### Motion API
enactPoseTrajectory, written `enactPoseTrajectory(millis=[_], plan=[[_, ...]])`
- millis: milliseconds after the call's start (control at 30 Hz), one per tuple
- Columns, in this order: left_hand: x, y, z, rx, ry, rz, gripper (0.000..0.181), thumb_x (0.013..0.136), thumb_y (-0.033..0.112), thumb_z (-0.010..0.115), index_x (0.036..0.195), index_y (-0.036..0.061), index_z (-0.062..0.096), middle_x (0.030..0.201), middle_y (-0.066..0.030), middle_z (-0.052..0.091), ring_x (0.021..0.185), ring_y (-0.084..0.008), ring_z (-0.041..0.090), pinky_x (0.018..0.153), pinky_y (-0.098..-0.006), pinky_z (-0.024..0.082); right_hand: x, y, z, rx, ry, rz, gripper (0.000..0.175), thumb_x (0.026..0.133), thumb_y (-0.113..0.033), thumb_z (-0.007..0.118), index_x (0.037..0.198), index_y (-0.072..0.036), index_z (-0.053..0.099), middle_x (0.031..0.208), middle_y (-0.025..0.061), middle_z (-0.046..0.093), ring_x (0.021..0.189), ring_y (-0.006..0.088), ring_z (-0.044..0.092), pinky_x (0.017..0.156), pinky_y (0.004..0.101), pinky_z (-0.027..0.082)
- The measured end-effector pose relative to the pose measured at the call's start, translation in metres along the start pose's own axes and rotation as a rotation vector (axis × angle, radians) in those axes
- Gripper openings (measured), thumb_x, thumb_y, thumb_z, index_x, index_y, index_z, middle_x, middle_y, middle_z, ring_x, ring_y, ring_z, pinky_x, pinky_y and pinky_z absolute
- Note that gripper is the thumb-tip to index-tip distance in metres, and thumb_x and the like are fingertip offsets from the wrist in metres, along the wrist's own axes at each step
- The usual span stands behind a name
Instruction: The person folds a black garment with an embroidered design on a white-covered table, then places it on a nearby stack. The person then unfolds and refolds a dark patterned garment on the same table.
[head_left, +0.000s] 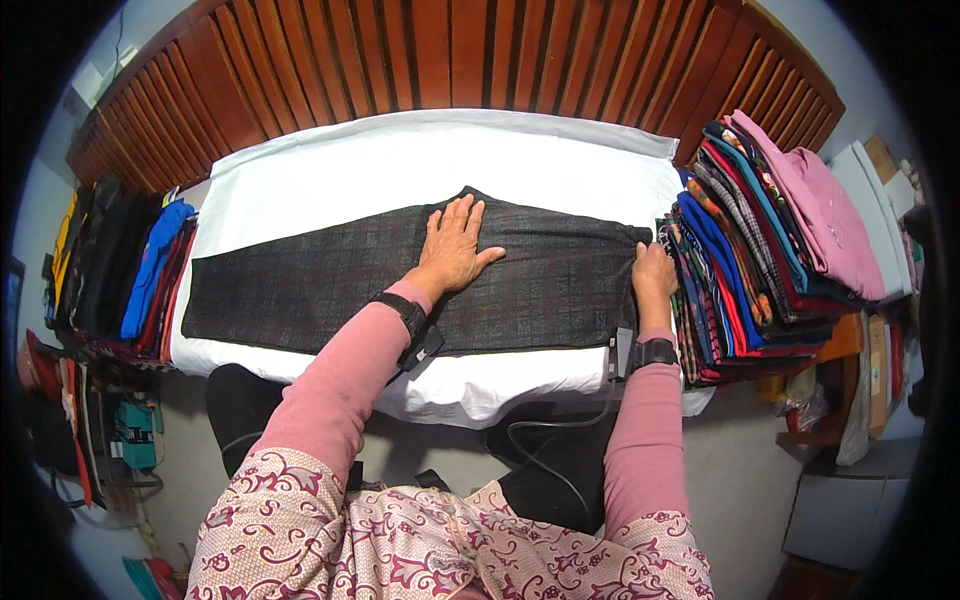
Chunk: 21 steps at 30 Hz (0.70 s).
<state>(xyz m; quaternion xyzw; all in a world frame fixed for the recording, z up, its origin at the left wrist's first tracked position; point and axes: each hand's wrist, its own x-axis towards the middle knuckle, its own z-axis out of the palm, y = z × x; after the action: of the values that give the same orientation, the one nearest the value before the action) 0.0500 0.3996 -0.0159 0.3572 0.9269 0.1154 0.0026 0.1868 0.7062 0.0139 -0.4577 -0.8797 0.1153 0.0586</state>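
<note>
A pair of dark plaid trousers (360, 277), folded lengthwise so that the legs lie together, is spread sideways over a white sheet (450, 150). My left hand (451, 247) rests palm down on the cloth near its middle, fingers spread, thumb pointing right. At the right end, by what looks like the waistband, my right hand (654, 271) has its fingers curled around the edge of the trousers. That hand hides part of the corner. Both wrists wear black straps with small devices.
Piled folded clothes (757, 240) stand close by my right hand, a pink garment (817, 202) on top. Another stack of folded clothes (120, 262) is at the left. A slatted wooden headboard (465, 56) rises behind the sheet. A thin cable (555, 424) crosses my lap.
</note>
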Motion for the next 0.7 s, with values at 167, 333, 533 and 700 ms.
enactPoseTrajectory(millis=[167,333,533,700], plan=[[0.0,0.0,0.001,-0.002,-0.005,-0.002,0.089,0.097,0.065,0.046,0.157,0.0045,0.024,0.163,-0.0194,0.02,0.152,-0.0346,0.015,0.122,-0.0544,0.013,0.004,0.024,-0.016,0.077,-0.109,-0.083,0.067,0.091,-0.059,0.059,0.113,0.003,0.07,0.115,0.0326,0.066,0.113,0.0436,0.064,0.095,0.0487,0.05],[0.001,0.0,0.001,-0.006,-0.014,-0.011,0.089,0.097,0.066,0.045,0.157,0.0048,0.024,0.163,-0.0186,0.02,0.152,-0.0342,0.015,0.122,-0.0545,0.014,-0.014,0.043,-0.026,0.28,-0.333,-0.07,0.068,0.086,-0.053,0.066,0.112,0.01,0.069,0.111,0.0344,0.067,0.108,0.0456,0.065,0.095,0.0439,0.049],[0.0,-0.001,0.001,0.001,-0.005,-0.012,0.089,0.097,0.066,0.045,0.157,0.0041,0.025,0.162,-0.0188,0.021,0.152,-0.0337,0.015,0.122,-0.0549,0.014,-0.04,0.041,-0.027,-0.048,-0.027,-0.24,0.053,0.098,-0.047,0.054,0.104,0.004,0.069,0.108,0.0318,0.067,0.105,0.0482,0.064,0.091,0.0529,0.05],[0.002,-0.001,-0.001,0.009,-0.023,-0.01,0.089,0.096,0.067,0.045,0.157,0.0045,0.025,0.163,-0.0191,0.021,0.152,-0.0347,0.015,0.122,-0.0546,0.014,-0.052,0.038,-0.034,-0.174,-0.085,-0.096,0.05,0.1,-0.048,0.053,0.105,-0.001,0.068,0.106,0.0289,0.07,0.104,0.0463,0.066,0.089,0.0541,0.051]])
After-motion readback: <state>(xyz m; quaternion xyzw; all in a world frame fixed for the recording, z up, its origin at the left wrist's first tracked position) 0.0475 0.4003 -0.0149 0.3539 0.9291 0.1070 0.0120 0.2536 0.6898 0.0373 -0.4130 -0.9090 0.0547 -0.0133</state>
